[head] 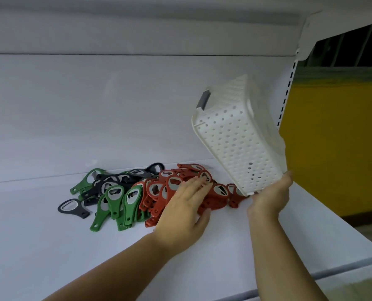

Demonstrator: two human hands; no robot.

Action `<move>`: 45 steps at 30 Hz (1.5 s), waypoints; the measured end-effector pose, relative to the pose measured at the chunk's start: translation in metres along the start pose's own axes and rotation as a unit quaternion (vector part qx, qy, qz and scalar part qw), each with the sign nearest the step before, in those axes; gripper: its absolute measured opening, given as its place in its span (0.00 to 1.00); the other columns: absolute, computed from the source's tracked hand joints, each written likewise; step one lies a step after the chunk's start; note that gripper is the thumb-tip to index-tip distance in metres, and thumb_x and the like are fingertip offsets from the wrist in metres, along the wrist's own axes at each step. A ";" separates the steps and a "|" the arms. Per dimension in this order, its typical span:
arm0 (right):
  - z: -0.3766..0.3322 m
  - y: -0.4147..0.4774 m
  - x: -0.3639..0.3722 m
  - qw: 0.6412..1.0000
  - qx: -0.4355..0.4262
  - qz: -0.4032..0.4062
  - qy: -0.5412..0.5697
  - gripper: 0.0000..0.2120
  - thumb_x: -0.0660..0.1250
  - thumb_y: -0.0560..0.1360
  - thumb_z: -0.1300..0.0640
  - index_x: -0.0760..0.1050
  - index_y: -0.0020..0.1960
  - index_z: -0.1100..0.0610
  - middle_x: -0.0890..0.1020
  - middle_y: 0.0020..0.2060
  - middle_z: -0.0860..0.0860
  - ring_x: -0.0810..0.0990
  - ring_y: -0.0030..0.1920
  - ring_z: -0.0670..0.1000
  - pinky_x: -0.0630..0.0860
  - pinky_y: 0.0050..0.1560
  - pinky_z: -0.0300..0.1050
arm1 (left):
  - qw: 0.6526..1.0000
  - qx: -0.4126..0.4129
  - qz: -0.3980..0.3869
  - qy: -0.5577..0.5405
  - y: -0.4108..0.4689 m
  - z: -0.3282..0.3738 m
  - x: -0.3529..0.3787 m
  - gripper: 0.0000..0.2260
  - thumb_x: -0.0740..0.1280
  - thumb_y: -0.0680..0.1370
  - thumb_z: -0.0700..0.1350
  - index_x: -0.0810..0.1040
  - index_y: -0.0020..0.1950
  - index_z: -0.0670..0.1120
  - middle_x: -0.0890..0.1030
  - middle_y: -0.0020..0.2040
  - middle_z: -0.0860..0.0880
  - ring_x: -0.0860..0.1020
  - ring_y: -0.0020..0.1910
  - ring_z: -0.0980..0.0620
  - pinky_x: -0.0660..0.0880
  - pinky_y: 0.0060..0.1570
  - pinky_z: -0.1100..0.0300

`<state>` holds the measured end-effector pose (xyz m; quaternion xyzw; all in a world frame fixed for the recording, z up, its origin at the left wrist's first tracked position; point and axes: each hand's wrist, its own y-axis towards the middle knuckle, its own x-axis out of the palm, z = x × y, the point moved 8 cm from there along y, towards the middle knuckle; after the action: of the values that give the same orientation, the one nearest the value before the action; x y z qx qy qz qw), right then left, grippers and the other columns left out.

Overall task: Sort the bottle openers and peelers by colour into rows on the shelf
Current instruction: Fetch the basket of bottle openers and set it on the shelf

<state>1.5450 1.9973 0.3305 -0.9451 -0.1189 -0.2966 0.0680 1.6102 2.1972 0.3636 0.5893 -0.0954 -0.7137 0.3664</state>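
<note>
A mixed pile of bottle openers lies on the white shelf [50, 246]. Red ones [156, 192] are heaped at the right, green ones [115, 200] in the middle and left, dark grey ones [106, 183] behind them. One dark grey opener [72, 207] lies apart at the left. My left hand [185, 209] rests flat on the red heap with fingers straight. My right hand [272, 194] grips the lower rim of a white perforated basket [235, 135], held tipped up above the pile's right end.
The shelf's white back panel [93, 105] rises behind the pile, and another shelf [137, 9] hangs overhead. A slotted upright [286, 92] marks the right end. Beyond it stands a yellow surface [332, 137]. The shelf's front edge [311, 276] runs at the lower right.
</note>
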 end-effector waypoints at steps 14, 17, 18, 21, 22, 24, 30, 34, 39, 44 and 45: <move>-0.022 -0.116 0.103 0.898 -0.209 -0.308 -0.236 0.28 0.55 0.62 0.36 0.68 0.55 0.51 0.74 0.43 0.38 0.75 0.42 0.36 0.69 0.38 0.30 | 0.750 -0.430 0.068 -0.498 -0.065 -0.137 -0.171 0.24 0.63 0.76 0.59 0.78 0.61 0.42 0.82 0.55 0.43 0.82 0.52 0.45 0.79 0.51 0.48; -0.004 -0.159 0.136 0.847 -0.187 -0.430 -0.251 0.23 0.62 0.65 0.42 0.66 0.56 0.50 0.75 0.47 0.38 0.76 0.44 0.29 0.71 0.38 0.27 | 0.740 -0.412 0.103 -0.521 -0.105 -0.156 -0.221 0.16 0.63 0.78 0.52 0.79 0.58 0.43 0.82 0.50 0.46 0.81 0.47 0.48 0.78 0.46 0.54; 0.007 -0.175 0.148 0.834 -0.163 -0.470 -0.240 0.18 0.66 0.68 0.47 0.67 0.55 0.49 0.77 0.49 0.39 0.77 0.46 0.29 0.73 0.41 0.28 | 0.750 -0.400 0.110 -0.515 -0.119 -0.159 -0.240 0.16 0.63 0.78 0.53 0.78 0.59 0.43 0.82 0.49 0.47 0.81 0.48 0.49 0.78 0.45 0.56; 0.045 -0.225 0.182 0.794 -0.091 -0.556 -0.229 0.12 0.66 0.77 0.60 0.72 0.54 0.44 0.81 0.50 0.41 0.80 0.50 0.35 0.76 0.49 0.35 | 0.791 -0.362 0.139 -0.473 -0.160 -0.161 -0.295 0.27 0.70 0.73 0.55 0.74 0.65 0.39 0.79 0.56 0.42 0.77 0.56 0.43 0.75 0.55 0.52; 0.060 -0.242 0.192 0.776 -0.082 -0.576 -0.245 0.13 0.66 0.77 0.60 0.73 0.55 0.44 0.81 0.51 0.40 0.79 0.52 0.37 0.75 0.54 0.39 | 0.799 -0.356 0.156 -0.458 -0.177 -0.163 -0.313 0.31 0.74 0.69 0.54 0.72 0.64 0.37 0.78 0.55 0.40 0.75 0.56 0.41 0.72 0.58 0.49; 0.090 -0.279 0.212 0.736 -0.055 -0.612 -0.283 0.15 0.68 0.75 0.57 0.74 0.60 0.45 0.80 0.55 0.41 0.78 0.57 0.43 0.74 0.60 0.46 | 0.822 -0.353 0.186 -0.407 -0.209 -0.164 -0.348 0.34 0.80 0.62 0.50 0.71 0.59 0.34 0.75 0.52 0.39 0.73 0.53 0.40 0.69 0.57 0.42; 0.163 -0.377 0.216 0.605 -0.067 -0.667 -0.430 0.21 0.68 0.74 0.46 0.67 0.64 0.45 0.71 0.57 0.48 0.74 0.54 0.46 0.72 0.42 0.35 | 0.933 -0.343 0.051 0.102 -0.252 -0.145 -0.372 0.16 0.79 0.65 0.49 0.74 0.44 0.53 0.77 0.37 0.60 0.75 0.38 0.60 0.71 0.37 0.69; 0.175 -0.417 0.188 0.443 -0.272 -0.697 -0.494 0.20 0.58 0.80 0.47 0.68 0.70 0.51 0.67 0.69 0.43 0.66 0.68 0.45 0.64 0.65 0.36 | 0.915 -0.213 -0.073 0.336 -0.274 -0.173 -0.342 0.14 0.75 0.68 0.54 0.76 0.48 0.51 0.79 0.47 0.54 0.74 0.46 0.54 0.67 0.51 0.62; 0.175 -0.413 0.185 0.472 -0.282 -0.681 -0.484 0.19 0.58 0.80 0.49 0.70 0.69 0.52 0.69 0.68 0.43 0.67 0.67 0.44 0.62 0.66 0.34 | 0.890 -0.278 -0.042 0.358 -0.302 -0.215 -0.345 0.14 0.70 0.74 0.53 0.75 0.56 0.50 0.77 0.58 0.51 0.73 0.58 0.50 0.67 0.61 0.57; 0.177 -0.414 0.184 0.492 -0.275 -0.675 -0.476 0.18 0.58 0.80 0.51 0.72 0.68 0.53 0.71 0.68 0.44 0.67 0.68 0.45 0.64 0.67 0.36 | 0.840 -0.358 -0.043 0.406 -0.316 -0.245 -0.359 0.16 0.69 0.75 0.51 0.71 0.61 0.51 0.74 0.64 0.50 0.68 0.65 0.48 0.61 0.71 0.53; 0.177 -0.413 0.185 0.497 -0.271 -0.675 -0.473 0.17 0.59 0.79 0.52 0.73 0.67 0.54 0.71 0.67 0.45 0.68 0.67 0.45 0.64 0.67 0.37 | 0.827 -0.368 -0.055 0.422 -0.314 -0.248 -0.358 0.17 0.68 0.75 0.50 0.70 0.62 0.51 0.72 0.66 0.50 0.66 0.67 0.47 0.58 0.73 0.49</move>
<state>1.6790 2.4642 0.3167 -0.5485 -0.6487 0.2215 -0.4788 1.7206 2.7219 0.3898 0.6586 0.3708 -0.3965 0.5210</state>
